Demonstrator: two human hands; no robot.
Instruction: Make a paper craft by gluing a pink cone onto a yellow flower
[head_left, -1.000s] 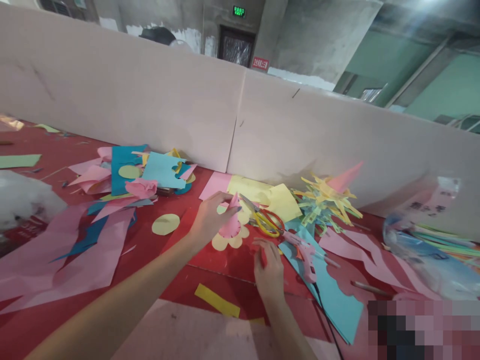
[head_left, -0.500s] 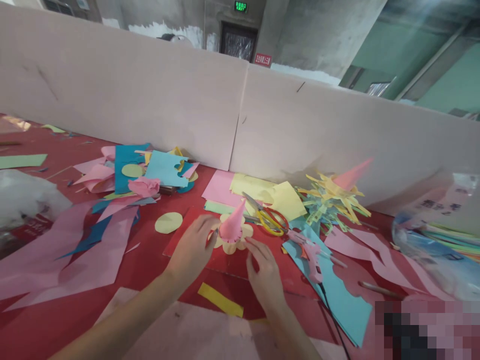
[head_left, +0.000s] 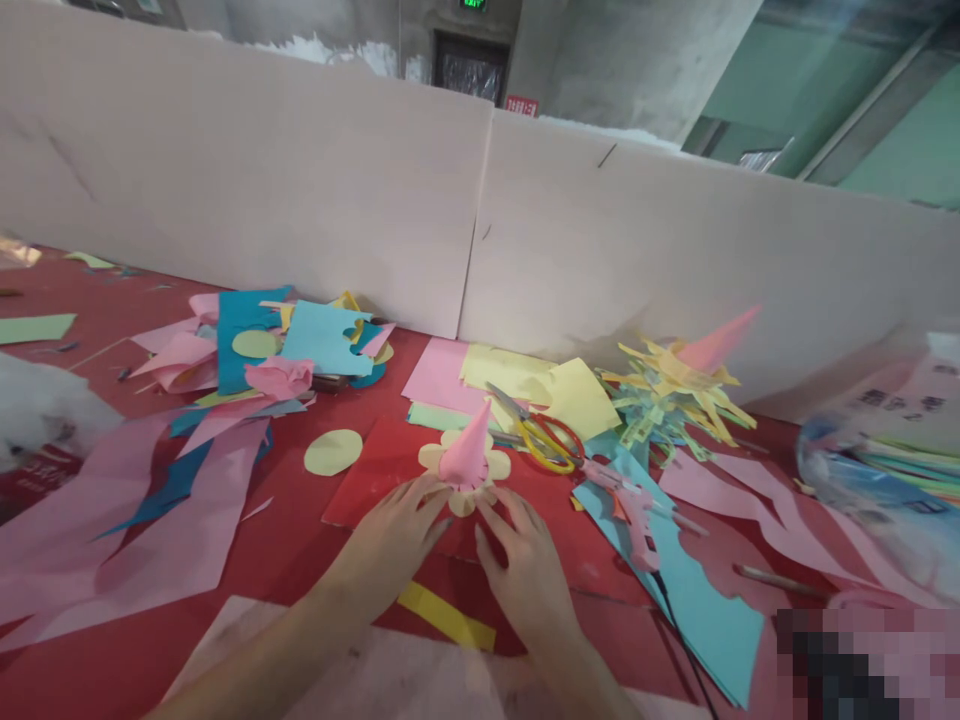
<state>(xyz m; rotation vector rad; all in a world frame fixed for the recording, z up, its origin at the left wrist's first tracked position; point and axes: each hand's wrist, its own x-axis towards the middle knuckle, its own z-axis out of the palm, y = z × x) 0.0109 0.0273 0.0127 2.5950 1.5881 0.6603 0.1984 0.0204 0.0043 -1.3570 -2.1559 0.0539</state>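
Note:
A paper flower with cream petals point(head_left: 497, 463) and a pink cone point(head_left: 468, 450) at its middle sits upright on a red sheet point(head_left: 375, 470). From the front left, my left hand point(head_left: 397, 525) reaches its fingertips to the lower left petals, with the thumb held apart. My right hand point(head_left: 525, 560) touches the front right petals with its fingertips; its thumb is spread away below. Neither hand is closed around the flower. Behind it to the right lie scissors with red and yellow handles point(head_left: 551, 445) and a pink glue gun point(head_left: 634, 515).
A yellow-fringed piece with a pink cone point(head_left: 712, 345) stands at the back right, before a white partition point(head_left: 637, 230). Blue paper point(head_left: 712, 610) lies under the glue gun's cord. Pink scraps point(head_left: 195, 520) and a pale yellow disc point(head_left: 333, 452) are on the left. A yellow strip point(head_left: 448, 615) lies in front.
Both hands have drawn from the flower's sides toward its front edge, and more petals show at left and right. The flower stays in about the same place. The view has shifted slightly.

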